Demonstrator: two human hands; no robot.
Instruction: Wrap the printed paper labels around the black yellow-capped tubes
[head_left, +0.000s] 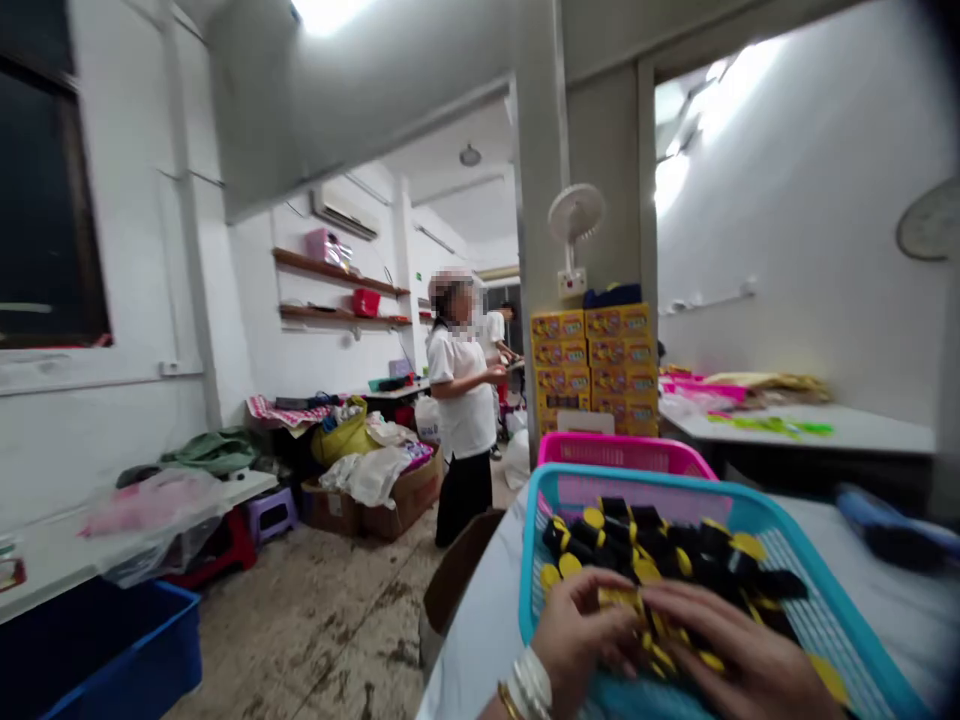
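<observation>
A blue plastic basket (555, 480) in front of me holds many small black-and-yellow pieces (622, 525), each black part having yellow round ends; their exact kind is unclear. Over the near part of the basket, my left hand (581, 630), with a white beaded and a gold-coloured bracelet on the wrist, is closed with thumb and fingers around a yellow piece (619, 597). My right hand (739, 645) meets it from the right, fingers bent over more of the yellow-and-black pieces. Fingers partly hide what both hands hold, and blur softens the detail.
Behind the blue basket stands a pink basket (630, 452) on the white table (480, 640). A dark blue object (892, 530) lies blurred at right. Stacked yellow boxes (592, 365) stand beyond. A person (461, 400) stands near cardboard boxes (405, 500); another is farther back.
</observation>
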